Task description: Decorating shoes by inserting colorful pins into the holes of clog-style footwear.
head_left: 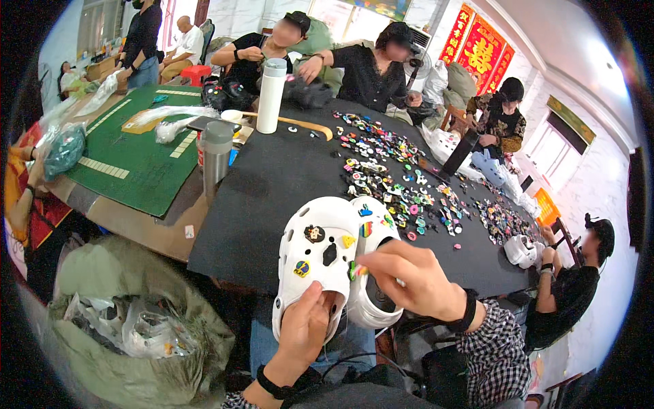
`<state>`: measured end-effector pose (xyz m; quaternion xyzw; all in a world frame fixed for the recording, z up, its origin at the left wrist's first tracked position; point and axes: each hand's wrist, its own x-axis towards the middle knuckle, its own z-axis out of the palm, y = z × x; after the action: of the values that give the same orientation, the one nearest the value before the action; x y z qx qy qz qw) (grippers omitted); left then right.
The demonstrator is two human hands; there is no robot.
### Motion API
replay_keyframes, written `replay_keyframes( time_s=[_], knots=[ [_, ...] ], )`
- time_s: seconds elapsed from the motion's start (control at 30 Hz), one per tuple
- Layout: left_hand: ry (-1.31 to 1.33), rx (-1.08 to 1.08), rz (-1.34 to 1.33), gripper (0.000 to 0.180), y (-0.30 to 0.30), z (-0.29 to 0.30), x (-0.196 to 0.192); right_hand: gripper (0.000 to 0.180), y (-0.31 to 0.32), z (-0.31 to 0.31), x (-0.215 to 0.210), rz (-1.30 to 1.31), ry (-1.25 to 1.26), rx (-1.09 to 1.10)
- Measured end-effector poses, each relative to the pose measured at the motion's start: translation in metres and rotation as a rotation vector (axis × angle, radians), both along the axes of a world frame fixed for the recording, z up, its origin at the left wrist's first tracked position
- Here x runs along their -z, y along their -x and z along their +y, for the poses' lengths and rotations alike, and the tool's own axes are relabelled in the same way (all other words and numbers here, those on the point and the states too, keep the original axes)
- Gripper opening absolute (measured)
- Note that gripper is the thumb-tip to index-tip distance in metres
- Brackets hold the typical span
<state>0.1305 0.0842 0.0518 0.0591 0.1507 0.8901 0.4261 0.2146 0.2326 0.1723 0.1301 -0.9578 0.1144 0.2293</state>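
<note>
My left hand (304, 326) is closed around the heel side of a white clog (289, 286), its thumb at the foot opening. The clog's toe points away from me, and its holed upper carries several charms: a dark round face (314, 234), a small yellow piece (349, 241) and a blue-and-yellow disc (302, 268). A second white clog (385, 232), with charms near its toe, rests right against it. Between the two, my right hand (417, 281) pinches a small green and multicoloured shoe charm (357, 270) at the first clog's right side; my fingers partly cover it.
Loose charms (388, 184) are heaped on the black table (238, 225). A white bottle (271, 95), a steel tumbler (217, 153) and a wooden stick (300, 125) stand or lie at the left. An open green sack (197, 354) holds plastic bags. Several people sit around the table.
</note>
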Motion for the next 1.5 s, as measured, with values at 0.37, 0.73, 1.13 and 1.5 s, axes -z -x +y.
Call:
replay_keyframes(
  time_s=[0.37,0.73,1.13,1.5],
  knots=[
    [0.071,-0.039,0.061,0.045,-0.002,0.001,0.002,0.016,0.049,-0.001,-0.004,-0.096,-0.316,-0.105],
    [0.145,-0.115,0.015,0.031,-0.002,0.003,-0.002,0.01,0.064,0.004,0.017,0.097,-0.374,-0.194],
    [0.073,-0.085,0.09,0.036,-0.001,0.004,0.01,0.014,0.05,0.007,0.021,0.201,-0.44,-0.137],
    [0.051,-0.103,0.072,0.043,0.001,0.0,0.014,0.011,-0.021,0.21,-0.022,0.491,0.02,0.673]
  ],
)
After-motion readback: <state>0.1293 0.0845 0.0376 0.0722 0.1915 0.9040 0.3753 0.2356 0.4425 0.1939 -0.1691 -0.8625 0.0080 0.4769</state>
